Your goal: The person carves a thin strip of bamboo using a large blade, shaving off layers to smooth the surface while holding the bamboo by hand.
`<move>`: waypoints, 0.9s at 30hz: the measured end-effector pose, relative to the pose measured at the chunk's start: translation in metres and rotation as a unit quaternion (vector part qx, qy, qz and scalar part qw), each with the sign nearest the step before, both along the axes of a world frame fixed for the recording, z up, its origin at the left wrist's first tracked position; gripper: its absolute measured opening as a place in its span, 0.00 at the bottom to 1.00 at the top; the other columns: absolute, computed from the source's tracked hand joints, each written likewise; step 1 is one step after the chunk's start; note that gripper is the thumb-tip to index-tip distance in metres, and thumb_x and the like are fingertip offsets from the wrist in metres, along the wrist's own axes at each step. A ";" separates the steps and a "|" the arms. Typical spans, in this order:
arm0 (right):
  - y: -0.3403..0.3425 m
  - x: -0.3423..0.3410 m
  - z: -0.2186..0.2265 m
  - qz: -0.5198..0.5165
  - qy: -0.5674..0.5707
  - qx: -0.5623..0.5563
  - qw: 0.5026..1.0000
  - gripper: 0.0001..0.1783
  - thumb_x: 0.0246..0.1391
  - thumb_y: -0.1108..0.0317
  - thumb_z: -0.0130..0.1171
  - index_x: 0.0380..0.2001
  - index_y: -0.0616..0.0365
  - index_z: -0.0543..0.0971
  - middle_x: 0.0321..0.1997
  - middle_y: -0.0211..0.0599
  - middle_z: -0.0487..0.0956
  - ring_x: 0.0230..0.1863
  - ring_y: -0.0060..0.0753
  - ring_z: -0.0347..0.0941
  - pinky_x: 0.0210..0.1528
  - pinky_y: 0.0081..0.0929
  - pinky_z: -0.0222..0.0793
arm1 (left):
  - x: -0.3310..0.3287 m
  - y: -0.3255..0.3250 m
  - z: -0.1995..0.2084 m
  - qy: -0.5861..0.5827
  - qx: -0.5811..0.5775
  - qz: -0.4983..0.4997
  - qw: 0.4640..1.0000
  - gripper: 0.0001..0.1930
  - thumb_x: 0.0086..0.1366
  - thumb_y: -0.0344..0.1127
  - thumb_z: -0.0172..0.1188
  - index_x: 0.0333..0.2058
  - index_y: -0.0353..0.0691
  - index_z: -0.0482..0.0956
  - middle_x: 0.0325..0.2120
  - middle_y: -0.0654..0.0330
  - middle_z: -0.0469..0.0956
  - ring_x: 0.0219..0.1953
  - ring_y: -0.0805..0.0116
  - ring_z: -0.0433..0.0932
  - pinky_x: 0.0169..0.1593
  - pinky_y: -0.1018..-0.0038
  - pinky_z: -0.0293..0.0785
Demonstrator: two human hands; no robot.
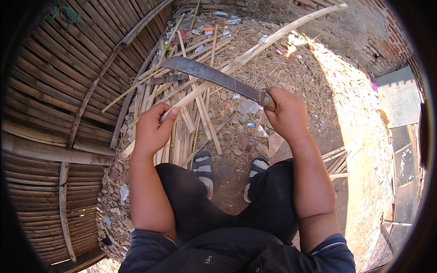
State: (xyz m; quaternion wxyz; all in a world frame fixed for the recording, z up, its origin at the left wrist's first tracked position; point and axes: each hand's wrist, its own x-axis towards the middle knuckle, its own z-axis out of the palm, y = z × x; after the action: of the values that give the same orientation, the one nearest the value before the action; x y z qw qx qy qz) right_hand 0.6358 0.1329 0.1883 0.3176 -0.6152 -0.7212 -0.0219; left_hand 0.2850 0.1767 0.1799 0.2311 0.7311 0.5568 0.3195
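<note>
My left hand (154,126) is closed around a long pale bamboo strip (263,48). The strip slants from near my left knee up to the far right, bending slightly toward its far end. In my right hand (287,111) is the wooden handle of a machete (209,77). Its dark, curved blade points left and lies across the strip from my view, past my left hand. Whether blade and strip touch, I cannot tell. Below the strip, a heap of split bamboo pieces (200,113) lies on the ground, partly hidden by my left hand and arm.
A bamboo slat wall (63,77) stands close on the left. A brick wall (364,32) rises at the far right, with leaning panels (400,100) below it. Shavings and litter cover the ground, and a small bundle of sticks (336,162) lies right of my right forearm.
</note>
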 end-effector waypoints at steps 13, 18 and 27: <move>-0.004 -0.003 0.001 0.016 -0.007 -0.001 1.000 0.17 0.44 0.71 0.70 0.40 0.53 0.79 0.34 0.42 0.82 0.39 0.53 0.81 0.40 0.47 0.76 | 0.000 -0.001 0.001 -0.010 0.002 0.005 1.000 0.19 0.72 0.49 0.64 0.37 0.36 0.83 0.17 0.61 0.72 0.20 0.72 0.64 0.27 0.71 0.64; 0.001 0.009 -0.002 -0.083 0.052 -0.009 0.995 0.18 0.48 0.67 0.69 0.44 0.52 0.81 0.35 0.46 0.83 0.39 0.57 0.81 0.40 0.50 0.75 | -0.007 0.000 0.001 0.005 0.011 0.005 1.000 0.19 0.72 0.50 0.65 0.37 0.36 0.82 0.17 0.61 0.72 0.21 0.73 0.65 0.28 0.71 0.65; 0.002 0.015 -0.003 -0.063 0.066 -0.062 0.994 0.17 0.49 0.67 0.67 0.44 0.52 0.80 0.35 0.47 0.83 0.40 0.58 0.81 0.42 0.50 0.75 | 0.007 -0.001 0.003 0.005 -0.001 0.008 1.000 0.19 0.72 0.50 0.64 0.37 0.36 0.83 0.18 0.61 0.73 0.21 0.73 0.66 0.28 0.71 0.66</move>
State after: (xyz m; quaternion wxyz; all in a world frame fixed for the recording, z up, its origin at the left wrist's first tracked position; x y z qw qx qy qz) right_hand 0.6504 0.1345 0.1850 0.3240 -0.6778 -0.6586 0.0436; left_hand 0.2916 0.1762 0.1828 0.2266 0.7282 0.5638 0.3170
